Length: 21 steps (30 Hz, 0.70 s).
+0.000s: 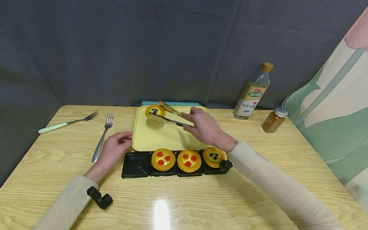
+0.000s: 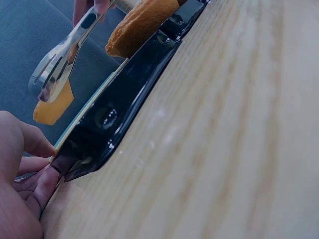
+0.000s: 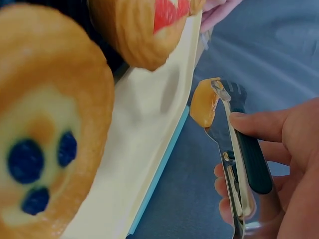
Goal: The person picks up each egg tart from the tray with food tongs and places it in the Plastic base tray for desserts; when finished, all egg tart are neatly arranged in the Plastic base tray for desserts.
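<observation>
My right hand (image 1: 205, 126) grips metal tongs (image 1: 168, 119) with dark handle pads. Between the tong tips is a blueberry-topped egg tart (image 1: 154, 110), above the far left part of the yellow tray (image 1: 147, 139); both wrist views show it raised off the tray. My left hand (image 1: 116, 145) pinches the tray's left edge near the front corner with thumb and fingers. Along the tray's near side lies a black plastic box (image 1: 136, 165) with compartments. Its leftmost compartment is bare; rightward sit two red-topped tarts (image 1: 163, 160) (image 1: 188, 160) and a blueberry tart (image 1: 213, 156), partly covered by the wrist camera.
Left of the tray lie a metal fork (image 1: 102, 137) and a green-handled fork (image 1: 66, 124). A vinegar bottle (image 1: 251, 94) and a small spice jar (image 1: 274, 120) stand at the right. Behind the tray, a teal strip (image 1: 171, 103) borders the dark curtain (image 1: 130, 48).
</observation>
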Each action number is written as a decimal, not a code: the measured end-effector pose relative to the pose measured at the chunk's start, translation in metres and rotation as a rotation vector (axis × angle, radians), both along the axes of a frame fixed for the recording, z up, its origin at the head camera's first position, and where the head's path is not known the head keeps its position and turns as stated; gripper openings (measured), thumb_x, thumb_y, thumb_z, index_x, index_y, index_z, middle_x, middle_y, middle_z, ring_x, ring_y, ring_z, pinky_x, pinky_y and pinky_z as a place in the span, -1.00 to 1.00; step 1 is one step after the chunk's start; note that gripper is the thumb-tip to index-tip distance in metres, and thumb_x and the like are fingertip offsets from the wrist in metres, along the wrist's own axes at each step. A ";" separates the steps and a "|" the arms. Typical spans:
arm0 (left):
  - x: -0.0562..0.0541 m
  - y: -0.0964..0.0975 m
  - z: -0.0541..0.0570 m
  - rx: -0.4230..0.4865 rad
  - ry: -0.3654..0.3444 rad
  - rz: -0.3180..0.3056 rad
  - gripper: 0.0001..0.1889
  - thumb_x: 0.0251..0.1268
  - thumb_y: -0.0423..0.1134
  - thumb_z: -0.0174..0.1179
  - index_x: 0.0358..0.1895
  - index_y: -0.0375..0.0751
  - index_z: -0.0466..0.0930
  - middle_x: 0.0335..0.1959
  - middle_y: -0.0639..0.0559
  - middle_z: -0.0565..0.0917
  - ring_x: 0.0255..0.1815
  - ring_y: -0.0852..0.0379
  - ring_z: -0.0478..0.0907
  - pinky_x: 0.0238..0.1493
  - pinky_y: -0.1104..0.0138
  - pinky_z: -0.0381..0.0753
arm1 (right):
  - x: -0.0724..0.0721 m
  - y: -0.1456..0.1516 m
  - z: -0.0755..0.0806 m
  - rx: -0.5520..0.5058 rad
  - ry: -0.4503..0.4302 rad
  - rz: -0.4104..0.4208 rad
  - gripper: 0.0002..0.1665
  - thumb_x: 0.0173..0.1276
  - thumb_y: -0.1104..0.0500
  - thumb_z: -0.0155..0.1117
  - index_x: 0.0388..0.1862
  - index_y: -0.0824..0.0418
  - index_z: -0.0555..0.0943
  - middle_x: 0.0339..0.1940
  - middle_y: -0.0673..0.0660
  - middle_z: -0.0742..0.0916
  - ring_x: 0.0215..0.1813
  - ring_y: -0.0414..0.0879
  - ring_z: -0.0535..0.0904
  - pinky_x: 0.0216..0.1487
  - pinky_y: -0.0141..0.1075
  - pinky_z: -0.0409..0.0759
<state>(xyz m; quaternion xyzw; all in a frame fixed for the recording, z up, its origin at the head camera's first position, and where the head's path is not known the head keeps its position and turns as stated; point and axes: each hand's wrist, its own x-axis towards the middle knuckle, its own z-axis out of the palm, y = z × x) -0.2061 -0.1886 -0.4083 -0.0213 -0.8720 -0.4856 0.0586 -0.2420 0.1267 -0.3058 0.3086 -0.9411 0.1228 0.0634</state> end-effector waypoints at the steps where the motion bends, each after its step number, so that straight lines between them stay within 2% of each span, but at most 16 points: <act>1: 0.000 0.000 0.000 0.000 0.000 0.000 -0.55 0.35 -0.31 0.13 0.28 -0.37 0.56 0.00 -0.20 0.67 -0.08 -0.04 0.55 -0.07 0.18 0.51 | 0.003 0.001 0.000 -0.004 0.007 0.008 -0.43 0.47 0.12 0.31 0.42 0.20 0.52 -0.22 0.17 0.54 -0.26 -0.02 0.37 -0.40 -0.23 0.36; 6: 0.000 0.000 0.000 0.003 -0.002 -0.002 -0.54 0.35 -0.31 0.14 0.29 -0.36 0.56 0.00 -0.19 0.67 -0.08 -0.04 0.56 -0.08 0.18 0.52 | 0.016 0.007 0.000 -0.026 0.028 0.042 -0.42 0.44 0.14 0.33 0.41 0.21 0.52 -0.27 0.15 0.52 -0.30 -0.03 0.35 -0.39 -0.24 0.33; 16: 0.001 0.000 0.000 0.008 -0.005 -0.011 -0.54 0.36 -0.30 0.14 0.30 -0.36 0.55 0.00 -0.19 0.67 -0.08 -0.04 0.57 -0.08 0.19 0.53 | 0.047 0.013 0.002 -0.039 0.036 0.069 -0.38 0.40 0.12 0.39 0.42 0.11 0.52 -0.29 0.07 0.46 -0.37 -0.11 0.32 -0.48 -0.30 0.35; 21: 0.001 -0.001 0.001 0.020 -0.008 -0.018 -0.54 0.36 -0.31 0.13 0.30 -0.37 0.55 0.00 -0.20 0.67 -0.09 -0.02 0.57 -0.14 0.29 0.56 | 0.061 0.013 0.002 -0.049 0.038 0.106 -0.35 0.36 0.14 0.43 0.42 0.11 0.52 -0.30 0.02 0.43 -0.40 -0.15 0.30 -0.51 -0.33 0.35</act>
